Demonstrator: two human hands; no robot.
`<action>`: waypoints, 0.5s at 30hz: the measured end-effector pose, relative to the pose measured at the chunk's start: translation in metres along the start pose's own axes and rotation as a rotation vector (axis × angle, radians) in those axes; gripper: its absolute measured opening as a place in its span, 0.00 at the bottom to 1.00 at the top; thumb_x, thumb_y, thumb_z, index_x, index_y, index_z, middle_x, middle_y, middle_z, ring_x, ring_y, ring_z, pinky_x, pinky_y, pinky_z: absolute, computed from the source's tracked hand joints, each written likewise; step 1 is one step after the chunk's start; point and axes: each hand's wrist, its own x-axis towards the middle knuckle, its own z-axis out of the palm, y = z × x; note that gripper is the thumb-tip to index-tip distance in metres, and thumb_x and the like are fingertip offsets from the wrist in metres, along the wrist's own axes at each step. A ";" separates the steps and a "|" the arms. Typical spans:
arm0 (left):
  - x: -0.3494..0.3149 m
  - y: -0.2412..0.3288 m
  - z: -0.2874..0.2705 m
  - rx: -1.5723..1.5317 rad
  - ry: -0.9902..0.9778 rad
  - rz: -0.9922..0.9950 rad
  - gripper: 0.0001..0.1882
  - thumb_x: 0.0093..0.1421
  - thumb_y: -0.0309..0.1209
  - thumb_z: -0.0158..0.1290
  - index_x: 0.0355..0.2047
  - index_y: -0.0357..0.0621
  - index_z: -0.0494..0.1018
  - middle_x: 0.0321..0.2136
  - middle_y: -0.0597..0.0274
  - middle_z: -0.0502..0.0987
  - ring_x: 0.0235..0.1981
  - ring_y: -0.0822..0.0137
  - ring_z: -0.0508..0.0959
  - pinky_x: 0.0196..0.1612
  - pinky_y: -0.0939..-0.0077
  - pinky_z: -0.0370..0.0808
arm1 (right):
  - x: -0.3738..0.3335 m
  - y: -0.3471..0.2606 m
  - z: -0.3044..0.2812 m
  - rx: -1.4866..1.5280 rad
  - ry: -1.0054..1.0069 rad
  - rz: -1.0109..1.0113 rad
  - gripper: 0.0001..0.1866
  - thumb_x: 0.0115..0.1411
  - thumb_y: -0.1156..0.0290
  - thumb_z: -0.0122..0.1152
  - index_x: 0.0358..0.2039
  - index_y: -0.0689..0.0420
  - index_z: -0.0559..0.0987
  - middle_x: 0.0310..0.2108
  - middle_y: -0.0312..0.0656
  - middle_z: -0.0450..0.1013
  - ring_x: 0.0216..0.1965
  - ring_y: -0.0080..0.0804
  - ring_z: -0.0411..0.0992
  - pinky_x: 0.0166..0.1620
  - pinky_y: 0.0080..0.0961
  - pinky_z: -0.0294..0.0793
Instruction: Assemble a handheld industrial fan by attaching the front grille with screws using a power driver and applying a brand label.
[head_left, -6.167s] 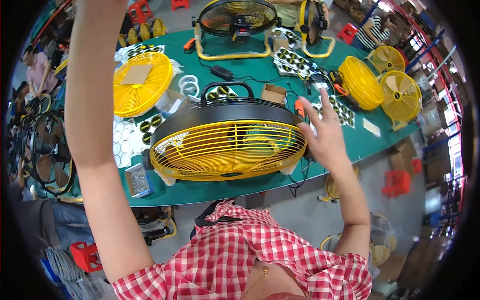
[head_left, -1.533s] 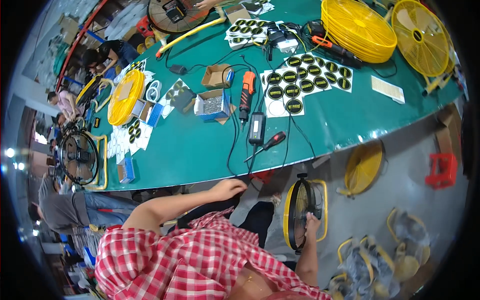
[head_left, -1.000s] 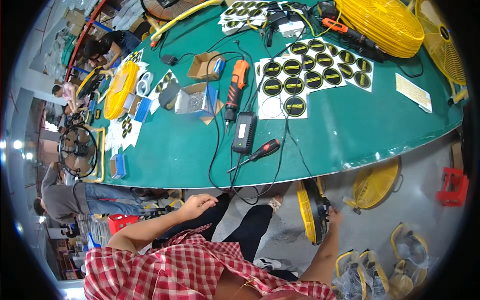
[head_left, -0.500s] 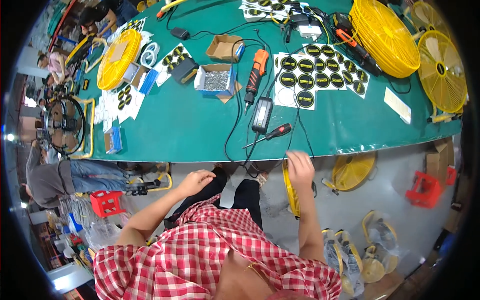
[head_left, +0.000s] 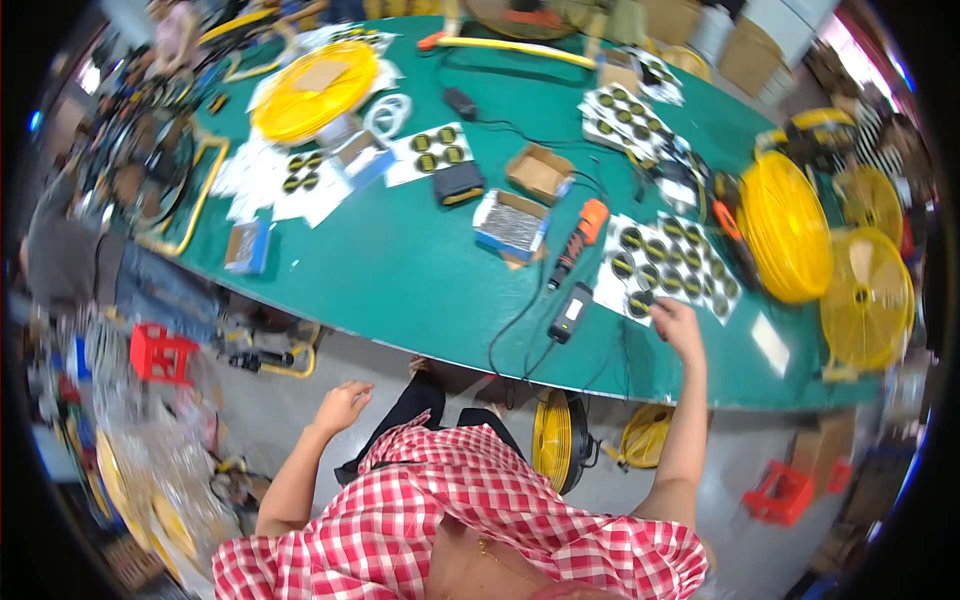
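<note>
My right hand reaches up onto the near edge of the green table. Its fingertips touch a white sheet of round black-and-yellow stickers, and it holds nothing that I can see. My left hand hangs free over the floor below the table edge, fingers loosely apart and empty. A yellow-grilled fan stands on edge on the floor between my arms. An orange power screwdriver and a black adapter box lie just left of my right hand.
Two yellow fan grilles stand at the table's right end, another yellow grille at the far left. An open box of screws, cardboard boxes and more sticker sheets cover the middle. Red stools stand on the floor.
My right hand has left the fan on the floor and risen to the sticker sheet on the table. The left hand stays low. The view has swung right.
</note>
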 end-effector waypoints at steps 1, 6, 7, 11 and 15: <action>-0.010 -0.007 0.000 0.031 0.018 -0.036 0.13 0.56 0.33 0.49 0.41 0.43 0.72 0.36 0.52 0.75 0.38 0.52 0.75 0.42 0.62 0.71 | 0.025 0.010 0.004 0.158 0.058 0.072 0.15 0.53 0.60 0.59 0.32 0.60 0.77 0.20 0.37 0.70 0.19 0.22 0.67 0.19 0.20 0.64; -0.031 -0.032 0.007 -0.063 0.000 -0.080 0.15 0.57 0.35 0.48 0.43 0.45 0.72 0.37 0.52 0.75 0.38 0.52 0.75 0.42 0.63 0.71 | 0.179 0.078 0.009 0.603 0.113 0.005 0.22 0.55 0.52 0.56 0.39 0.60 0.74 0.25 0.38 0.72 0.23 0.23 0.67 0.26 0.17 0.67; -0.043 -0.042 0.010 -0.071 0.012 -0.059 0.16 0.58 0.37 0.47 0.44 0.45 0.71 0.37 0.52 0.75 0.39 0.53 0.75 0.42 0.63 0.71 | 0.194 0.047 0.027 0.534 0.247 -0.051 0.22 0.56 0.55 0.56 0.41 0.62 0.73 0.30 0.41 0.72 0.28 0.26 0.69 0.33 0.18 0.68; -0.077 -0.079 0.011 -0.131 0.134 -0.211 0.16 0.58 0.37 0.48 0.44 0.45 0.71 0.36 0.52 0.76 0.37 0.52 0.76 0.42 0.63 0.71 | 0.231 0.002 0.068 0.365 0.513 -0.332 0.18 0.59 0.66 0.53 0.45 0.66 0.71 0.40 0.43 0.71 0.39 0.32 0.69 0.45 0.21 0.65; -0.089 -0.161 0.021 -0.242 0.245 -0.374 0.15 0.56 0.37 0.48 0.42 0.44 0.73 0.35 0.51 0.77 0.36 0.54 0.76 0.40 0.63 0.72 | 0.115 -0.092 0.212 0.284 0.254 -0.533 0.11 0.60 0.70 0.50 0.38 0.65 0.73 0.31 0.38 0.70 0.30 0.24 0.66 0.36 0.19 0.67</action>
